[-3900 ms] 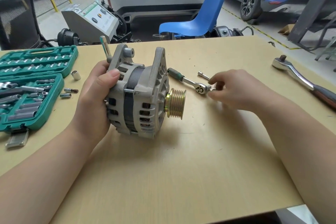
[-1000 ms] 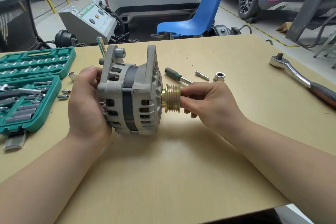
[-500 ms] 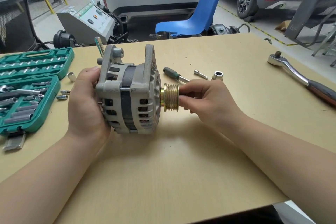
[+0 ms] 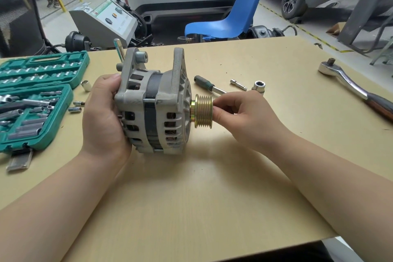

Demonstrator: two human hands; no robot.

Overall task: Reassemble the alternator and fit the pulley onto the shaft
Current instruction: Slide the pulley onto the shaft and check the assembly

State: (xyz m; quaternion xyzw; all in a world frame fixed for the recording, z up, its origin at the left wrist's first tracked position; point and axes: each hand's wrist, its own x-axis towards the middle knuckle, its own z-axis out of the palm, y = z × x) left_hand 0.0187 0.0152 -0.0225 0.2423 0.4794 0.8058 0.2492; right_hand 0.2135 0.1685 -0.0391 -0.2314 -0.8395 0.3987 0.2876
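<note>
A grey alternator [image 4: 157, 104] stands on the wooden table [image 4: 202, 198], its shaft pointing right. A gold ribbed pulley [image 4: 203, 111] sits on that shaft against the front housing. My left hand [image 4: 102, 119] grips the alternator's rear housing from the left, thumb on top. My right hand [image 4: 244, 115] is at the pulley's outer end, its thumb and fingertips pinched together there. What lies between those fingertips is hidden.
An open green socket case [image 4: 32, 100] lies at the left with loose sockets [image 4: 85, 85] beside it. Behind the pulley are a green-handled small ratchet [image 4: 207, 85], an extension bar [image 4: 238, 84] and a socket [image 4: 259, 86]. A large ratchet [image 4: 350, 87] lies at the right.
My right hand left the small ratchet and came to the pulley's end. Over the last second its fingers shifted slightly there; the alternator and my left hand stayed in place.
</note>
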